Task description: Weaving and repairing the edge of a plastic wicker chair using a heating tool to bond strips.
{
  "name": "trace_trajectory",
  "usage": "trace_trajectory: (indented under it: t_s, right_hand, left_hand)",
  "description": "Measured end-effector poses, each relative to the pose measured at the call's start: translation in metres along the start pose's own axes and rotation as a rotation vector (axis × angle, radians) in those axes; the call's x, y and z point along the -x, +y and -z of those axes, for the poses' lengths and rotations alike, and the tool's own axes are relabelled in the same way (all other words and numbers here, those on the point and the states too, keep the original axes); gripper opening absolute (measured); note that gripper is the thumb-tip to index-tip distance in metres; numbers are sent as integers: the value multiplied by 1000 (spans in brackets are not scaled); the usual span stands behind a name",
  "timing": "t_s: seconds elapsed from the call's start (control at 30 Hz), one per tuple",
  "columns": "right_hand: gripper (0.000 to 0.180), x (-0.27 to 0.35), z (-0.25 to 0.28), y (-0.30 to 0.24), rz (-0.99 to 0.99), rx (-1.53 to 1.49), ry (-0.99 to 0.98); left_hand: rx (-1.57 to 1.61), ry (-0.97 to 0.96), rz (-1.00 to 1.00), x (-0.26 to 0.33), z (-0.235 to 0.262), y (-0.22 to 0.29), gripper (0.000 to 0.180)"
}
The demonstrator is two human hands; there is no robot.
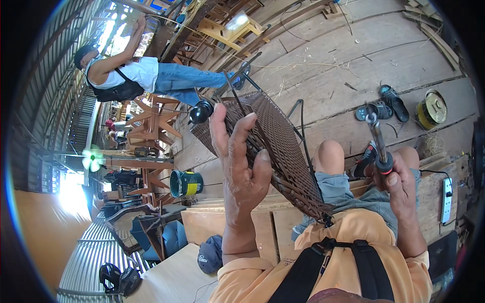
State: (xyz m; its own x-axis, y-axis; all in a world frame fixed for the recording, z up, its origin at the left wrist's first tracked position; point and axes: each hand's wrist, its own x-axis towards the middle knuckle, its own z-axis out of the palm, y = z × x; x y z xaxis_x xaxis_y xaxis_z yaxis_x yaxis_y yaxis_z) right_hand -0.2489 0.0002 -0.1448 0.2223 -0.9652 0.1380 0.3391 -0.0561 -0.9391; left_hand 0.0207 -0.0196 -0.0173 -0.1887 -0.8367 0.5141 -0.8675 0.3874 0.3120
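A brown woven wicker piece on a dark metal frame leans across from my lap toward the far left. My left hand is raised in front of it, fingers spread and thumb apart, holding nothing; whether it touches the weave I cannot tell. Beyond its fingertips is a round, shiny black thing whose kind I cannot make out. Over my right thigh, my right hand is closed round the dark handle of what looks like a soldering iron, its metal shaft pointing up and away.
A cord runs near my right forearm to a white power strip. Sandals and a tin lie beyond my knees. A paint bucket and a cap are at left. Another person stands far left, arms raised.
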Motion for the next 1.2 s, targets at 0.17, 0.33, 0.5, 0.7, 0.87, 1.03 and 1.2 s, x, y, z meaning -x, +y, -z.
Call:
trace_trajectory:
  t_s: [0.17, 0.33, 0.5, 0.7, 0.87, 1.03, 1.2]
  right_hand:
    - [40, 8, 7, -24, -12, 263, -6]
    - [38, 11, 6, -47, 46, 552, -85]
    - [35, 17, -2, -66, 106, 790, -168]
    - [32, 19, -17, -78, 114, 854, -157]
    - [28, 16, -29, -87, 96, 917, -164]
    - [26, 14, -40, -96, 105, 1022, -177]
    - [25, 13, -50, -102, 53, 1124, -203]
  left_hand:
    - [-71, 14, -27, -2, 1, 0, 51]
    - [-225, -26, -93, -4, 9, -3, 42]
    - [-298, -59, -185, -3, 15, -9, 26]
    - [-311, -117, -217, -3, 23, -15, 28]
    - [-276, -126, -221, -3, 26, -20, 28]
    - [-248, -137, -233, -2, 29, -21, 25]
    - [-176, -104, -230, -3, 27, -21, 24]
